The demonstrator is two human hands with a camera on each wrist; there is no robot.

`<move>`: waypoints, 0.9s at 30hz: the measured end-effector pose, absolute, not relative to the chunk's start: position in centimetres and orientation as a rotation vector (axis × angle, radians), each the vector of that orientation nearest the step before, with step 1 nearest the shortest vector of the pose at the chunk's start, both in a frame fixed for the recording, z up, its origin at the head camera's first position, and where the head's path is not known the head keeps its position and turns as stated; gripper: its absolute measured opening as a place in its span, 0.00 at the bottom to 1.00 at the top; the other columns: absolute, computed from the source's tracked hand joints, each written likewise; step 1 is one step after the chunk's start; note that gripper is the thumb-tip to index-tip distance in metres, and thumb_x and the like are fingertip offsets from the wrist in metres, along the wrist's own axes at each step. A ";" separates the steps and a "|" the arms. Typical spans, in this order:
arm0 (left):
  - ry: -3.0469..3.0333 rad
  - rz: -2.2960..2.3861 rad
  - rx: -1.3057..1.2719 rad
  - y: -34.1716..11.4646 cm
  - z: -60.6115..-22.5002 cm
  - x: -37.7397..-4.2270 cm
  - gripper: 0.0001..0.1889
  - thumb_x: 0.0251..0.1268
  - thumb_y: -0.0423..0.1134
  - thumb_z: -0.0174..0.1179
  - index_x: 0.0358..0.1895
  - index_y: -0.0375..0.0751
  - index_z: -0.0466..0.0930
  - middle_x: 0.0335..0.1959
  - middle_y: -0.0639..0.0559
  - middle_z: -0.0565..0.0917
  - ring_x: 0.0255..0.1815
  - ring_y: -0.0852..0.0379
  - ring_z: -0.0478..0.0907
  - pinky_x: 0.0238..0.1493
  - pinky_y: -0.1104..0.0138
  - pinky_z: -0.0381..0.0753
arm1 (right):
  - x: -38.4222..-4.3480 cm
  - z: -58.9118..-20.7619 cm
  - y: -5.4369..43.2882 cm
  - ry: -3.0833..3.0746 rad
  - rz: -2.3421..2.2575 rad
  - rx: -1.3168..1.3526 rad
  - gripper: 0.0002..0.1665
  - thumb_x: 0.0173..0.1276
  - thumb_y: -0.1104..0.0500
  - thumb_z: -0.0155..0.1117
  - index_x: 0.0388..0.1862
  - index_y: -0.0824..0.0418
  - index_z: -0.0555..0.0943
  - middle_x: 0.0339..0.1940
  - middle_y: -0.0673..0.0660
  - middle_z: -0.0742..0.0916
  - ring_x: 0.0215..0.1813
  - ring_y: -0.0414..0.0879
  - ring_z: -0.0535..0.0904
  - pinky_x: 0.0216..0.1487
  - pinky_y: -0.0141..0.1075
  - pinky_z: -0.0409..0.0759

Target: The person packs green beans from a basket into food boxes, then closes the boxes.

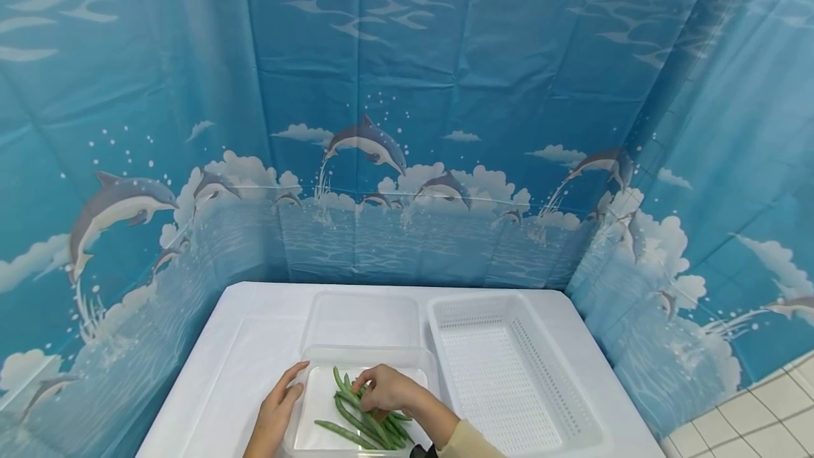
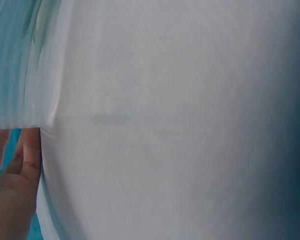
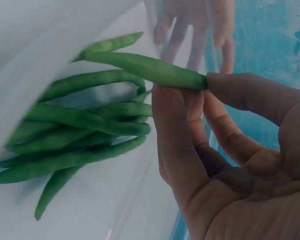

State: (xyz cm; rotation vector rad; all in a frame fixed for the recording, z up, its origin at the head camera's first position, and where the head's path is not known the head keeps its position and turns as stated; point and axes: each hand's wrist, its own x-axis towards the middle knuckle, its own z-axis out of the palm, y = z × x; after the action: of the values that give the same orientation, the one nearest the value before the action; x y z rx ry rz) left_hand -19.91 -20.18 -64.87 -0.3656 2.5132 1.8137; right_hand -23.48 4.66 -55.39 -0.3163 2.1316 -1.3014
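Observation:
Several green beans (image 3: 85,117) lie in a loose pile inside a clear plastic container (image 1: 375,354) at the front of the table. One green bean (image 3: 155,69) is raised above the others, pinched at its end between the thumb and fingers of my right hand (image 1: 393,393). My left hand (image 1: 275,415) is at the container's left side, fingers extended along the wall. In the left wrist view, the fingertips of that hand (image 2: 15,185) meet the container's edge and are partly hidden by it.
A white perforated basket (image 1: 569,387) stands to the right of the container. Behind the container a translucent flat lid (image 1: 362,318) lies on the white-covered table (image 1: 248,331). Blue curtains with dolphins (image 1: 413,55) enclose the back and sides.

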 end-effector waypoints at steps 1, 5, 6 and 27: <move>2.514 1.814 -0.363 -20.2 -64.9 -19.9 0.23 0.85 0.50 0.47 0.77 0.57 0.71 0.81 0.35 0.69 0.70 0.32 0.80 0.60 0.36 0.87 | -23.5 -55.6 4.6 2.143 -1.287 -0.311 0.17 0.55 0.75 0.66 0.43 0.64 0.88 0.26 0.52 0.81 0.25 0.41 0.78 0.23 0.32 0.86; 2.509 1.819 -0.361 -20.1 -64.8 -19.9 0.24 0.85 0.51 0.48 0.77 0.58 0.71 0.81 0.34 0.68 0.70 0.32 0.80 0.58 0.37 0.88 | -23.4 -56.3 4.5 2.200 -1.206 -0.283 0.15 0.55 0.75 0.67 0.40 0.63 0.88 0.26 0.53 0.82 0.23 0.41 0.79 0.28 0.38 0.90; 2.510 1.820 -0.357 -20.1 -64.9 -19.9 0.24 0.85 0.51 0.48 0.77 0.57 0.71 0.81 0.34 0.68 0.70 0.31 0.80 0.57 0.37 0.89 | -23.4 -56.5 4.5 2.216 -1.186 -0.276 0.15 0.55 0.74 0.67 0.40 0.62 0.88 0.26 0.53 0.82 0.23 0.42 0.79 0.29 0.39 0.91; 2.529 1.778 -0.370 -20.2 -64.8 -20.0 0.24 0.85 0.49 0.48 0.78 0.57 0.71 0.83 0.34 0.65 0.73 0.29 0.77 0.63 0.33 0.83 | -23.0 -58.5 4.9 2.510 -1.008 -0.378 0.14 0.51 0.71 0.77 0.36 0.59 0.88 0.17 0.48 0.81 0.16 0.38 0.73 0.18 0.26 0.72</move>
State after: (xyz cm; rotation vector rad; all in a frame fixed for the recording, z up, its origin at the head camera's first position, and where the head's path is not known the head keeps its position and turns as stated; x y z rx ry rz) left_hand -20.02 -20.20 -64.84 -0.3699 2.5290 1.7784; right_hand -22.97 4.92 -58.51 -0.3776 2.5101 -1.0081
